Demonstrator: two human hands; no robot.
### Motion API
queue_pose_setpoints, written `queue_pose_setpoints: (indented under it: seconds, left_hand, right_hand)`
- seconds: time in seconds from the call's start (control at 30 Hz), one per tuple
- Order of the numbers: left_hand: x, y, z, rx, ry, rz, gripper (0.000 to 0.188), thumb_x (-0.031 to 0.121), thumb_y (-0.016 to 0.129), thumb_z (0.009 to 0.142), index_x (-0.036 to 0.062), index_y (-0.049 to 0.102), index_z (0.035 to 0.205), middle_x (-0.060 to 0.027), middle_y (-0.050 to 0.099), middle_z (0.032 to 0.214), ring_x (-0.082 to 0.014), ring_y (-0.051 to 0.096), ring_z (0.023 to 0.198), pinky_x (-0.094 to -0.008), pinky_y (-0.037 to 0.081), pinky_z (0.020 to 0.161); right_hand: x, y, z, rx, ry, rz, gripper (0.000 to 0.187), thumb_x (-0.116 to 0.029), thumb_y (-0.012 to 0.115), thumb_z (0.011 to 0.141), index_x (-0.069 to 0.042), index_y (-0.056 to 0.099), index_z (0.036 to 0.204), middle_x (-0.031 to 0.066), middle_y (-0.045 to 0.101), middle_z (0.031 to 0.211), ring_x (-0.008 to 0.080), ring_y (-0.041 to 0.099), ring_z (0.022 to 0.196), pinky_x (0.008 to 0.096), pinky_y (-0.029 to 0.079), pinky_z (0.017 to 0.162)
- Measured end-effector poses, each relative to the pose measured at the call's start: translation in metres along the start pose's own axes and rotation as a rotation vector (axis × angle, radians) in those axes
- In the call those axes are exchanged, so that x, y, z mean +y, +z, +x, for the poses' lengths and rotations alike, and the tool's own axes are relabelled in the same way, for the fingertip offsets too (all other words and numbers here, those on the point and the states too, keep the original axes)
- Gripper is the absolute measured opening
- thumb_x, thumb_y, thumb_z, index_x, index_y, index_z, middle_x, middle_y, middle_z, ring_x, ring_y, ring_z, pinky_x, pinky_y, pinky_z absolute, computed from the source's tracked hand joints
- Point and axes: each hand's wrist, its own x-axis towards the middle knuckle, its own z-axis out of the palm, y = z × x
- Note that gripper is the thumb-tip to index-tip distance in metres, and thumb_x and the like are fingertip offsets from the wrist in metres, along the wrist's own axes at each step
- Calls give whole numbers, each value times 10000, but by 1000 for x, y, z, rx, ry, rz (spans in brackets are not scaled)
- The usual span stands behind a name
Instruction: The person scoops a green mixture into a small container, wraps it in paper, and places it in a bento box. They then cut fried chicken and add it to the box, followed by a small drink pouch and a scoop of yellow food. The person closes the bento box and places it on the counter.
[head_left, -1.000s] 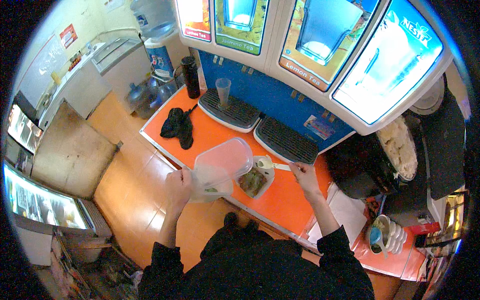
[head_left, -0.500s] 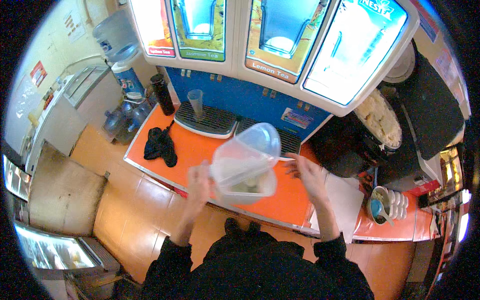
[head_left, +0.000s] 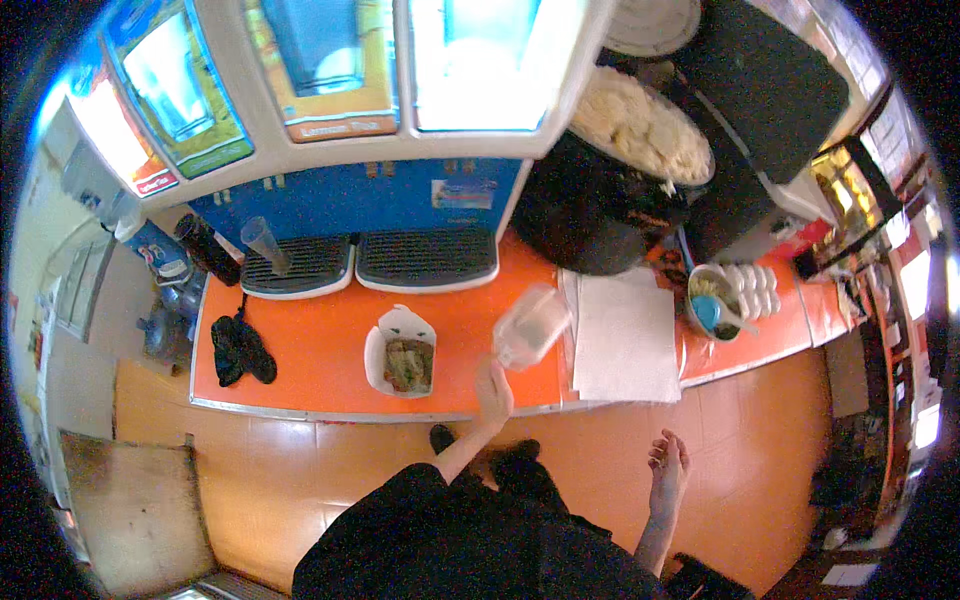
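My left hand (head_left: pixel 493 390) is closed on the near end of a translucent plastic container (head_left: pixel 533 327), tilted above the orange counter. Motion blur hides whether it is a tub or a deep lid. To its left stands an open white box (head_left: pixel 374 360) with raised flaps, holding brownish-green food (head_left: pixel 408 365). My right hand (head_left: pixel 670 460) hangs in front of the counter edge, fingers loosely curled and apart, with nothing in it. The stack of white paper sheets (head_left: pixel 625 340) is the nearest thing to it.
A drinks dispenser with two black drip trays (head_left: pixel 427 262) stands behind the counter (head_left: pixel 310 350). A clear cup (head_left: pixel 262 243), dark tumbler (head_left: pixel 207 250) and black cloth bundle (head_left: pixel 240 348) are on the left. Right are a food-filled pot (head_left: pixel 640 125), a bowl with a blue scoop (head_left: pixel 705 312) and an egg tray (head_left: pixel 750 290).
My view has swung right. The white box now rests on the counter, apart from the translucent container in my left hand. My right hand has drawn back toward me, off the counter.
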Motion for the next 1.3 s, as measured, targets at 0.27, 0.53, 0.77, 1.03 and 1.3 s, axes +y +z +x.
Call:
queue_pose_setpoints:
  seconds: [0.27,0.53,0.77,1.03,1.3]
  left_hand:
    - [13,-36,-52,506,293,844,390,263,462,888,-64,453,1100,-173,541,1050,-318,505,973,-406,358,895]
    - [44,-11,-30,501,292,872,408,241,511,856,-38,410,1136,-163,519,1084,-306,497,1002,-398,374,897]
    - [65,144,-43,472,463,782,452,221,554,829,-16,371,1168,-155,501,1114,-295,491,1027,-391,388,899]
    - [84,529,-144,-300,422,247,525,198,603,798,10,327,1204,-145,479,1147,-282,483,1056,-382,404,902]
    - [130,963,-302,-1190,303,-287,615,176,651,767,36,283,1240,-135,458,1181,-270,476,1084,-374,420,904]
  right_hand:
    - [8,-111,6,29,-83,-185,249,-197,481,916,4,585,1020,34,583,788,85,527,658,212,422,584]
    - [-17,-237,80,45,-83,-109,253,-184,481,911,23,586,1011,46,602,777,95,545,673,215,437,603]
    - [-44,-289,219,-185,-218,-127,234,-160,477,907,17,591,1009,58,620,786,101,566,693,248,463,628]
    - [-100,-419,342,-518,-417,-515,277,-146,496,886,-44,547,1138,102,628,1031,229,593,961,360,474,826]
    - [-68,-714,386,569,20,-215,300,-168,515,877,18,542,1111,97,637,915,149,612,779,275,495,678]
